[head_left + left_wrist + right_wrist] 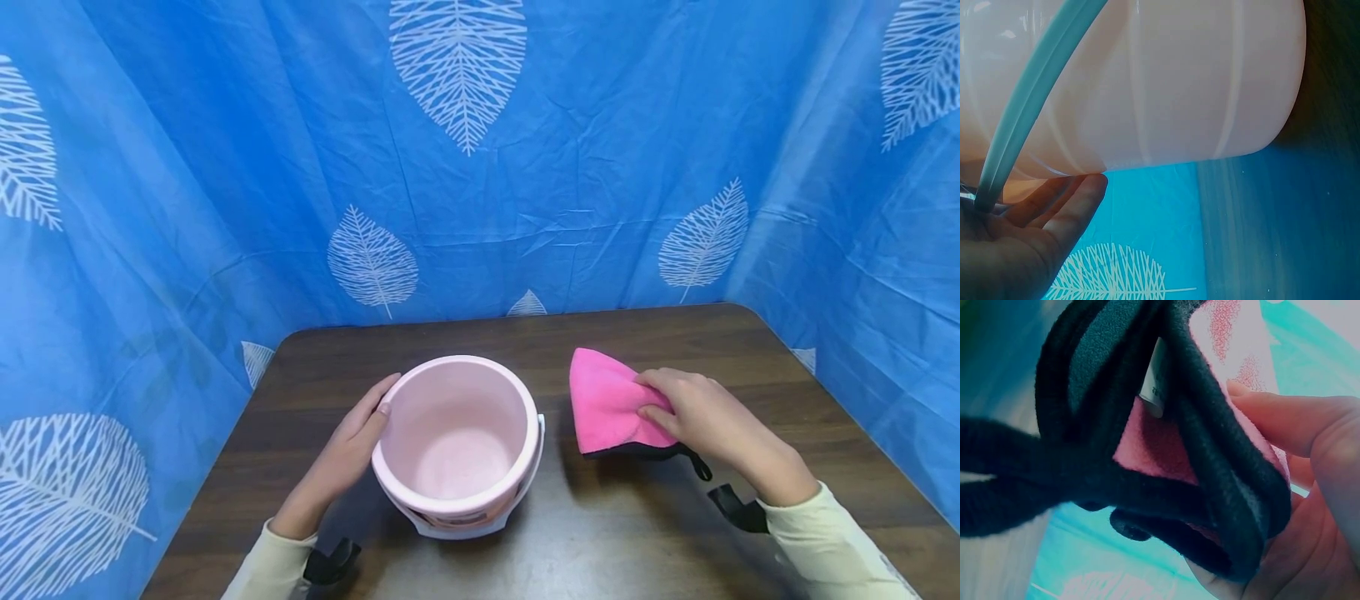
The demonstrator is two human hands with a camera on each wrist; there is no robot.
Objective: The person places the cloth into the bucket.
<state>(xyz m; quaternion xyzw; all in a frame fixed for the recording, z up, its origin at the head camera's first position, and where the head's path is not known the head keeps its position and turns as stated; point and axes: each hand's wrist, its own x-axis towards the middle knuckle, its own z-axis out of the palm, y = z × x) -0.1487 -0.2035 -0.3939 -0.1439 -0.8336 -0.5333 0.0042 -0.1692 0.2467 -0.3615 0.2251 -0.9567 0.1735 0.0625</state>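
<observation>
A pale pink bucket [457, 433] stands upright on the table, its inside bare and its white handle [536, 467] lowered around the front right. My left hand [348, 446] rests against the bucket's left side, thumb by the rim. In the left wrist view, fairly straight fingers [1079, 203] touch the wall of the bucket [1179, 81]. Right of the bucket, my right hand [693, 412] pinches a folded pink cloth [611, 400] above the table. Black edging and a black hanging loop [997, 481] show on the cloth in the right wrist view, with a small white tag [1157, 381] inside its folds.
Dark wood-grain table [360, 346] with rounded far corners lies under both hands. Blue sheeting [525, 208] printed with white leaves hangs behind the table and along both sides. Black straps [738, 508] hang by the cream sleeves [832, 542].
</observation>
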